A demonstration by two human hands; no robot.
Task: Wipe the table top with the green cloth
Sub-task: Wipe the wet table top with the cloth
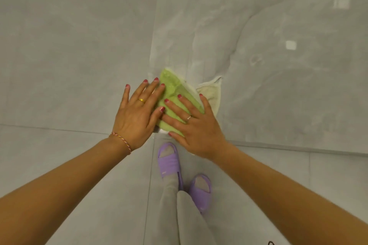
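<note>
Green cloth (175, 101) under flat right hand (196, 129) — tabletop (278, 85)

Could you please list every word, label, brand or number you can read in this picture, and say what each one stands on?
None can be read.
Left slipper: a small pale mark on the strap, too small and blurred to read.
Green cloth, table top, both hands' rings and the bracelet: no text visible.
</note>
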